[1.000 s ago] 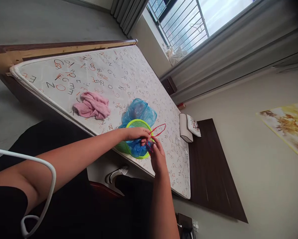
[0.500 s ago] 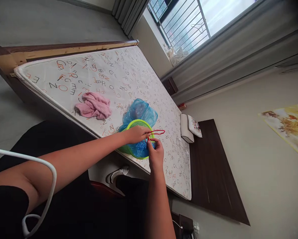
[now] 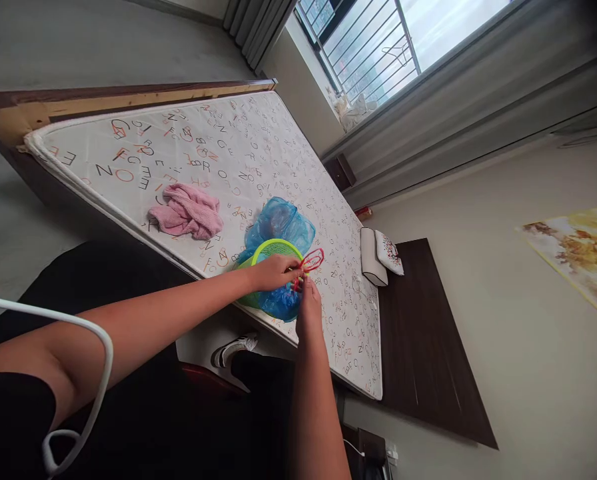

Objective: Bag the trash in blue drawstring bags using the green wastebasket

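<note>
My left hand (image 3: 276,272) is closed on a red string (image 3: 313,259), whose loop sticks out past the fingertips. Just below it my right hand (image 3: 308,307) pinches the same string, the two sets of fingertips close together. Under both hands stands a lime-green mesh basket (image 3: 266,248) with a crumpled blue plastic bag (image 3: 278,305) at its near side. The string's lower part reaches down toward this bag, but my fingers hide where it joins. Behind the basket lies a second, lighter blue plastic bag (image 3: 283,223), puffed up.
The basket rests near the edge of a letter-printed mattress (image 3: 258,147). A pink towel (image 3: 188,212) lies crumpled to the left. Pillows (image 3: 373,257) are by the dark headboard (image 3: 433,347). A white cable (image 3: 91,327) hangs across my left arm.
The red string's loop has swung upward and now shows as a doubled, wider loop. My right hand has shifted slightly left, with its fingers turned closer to my left hand.
</note>
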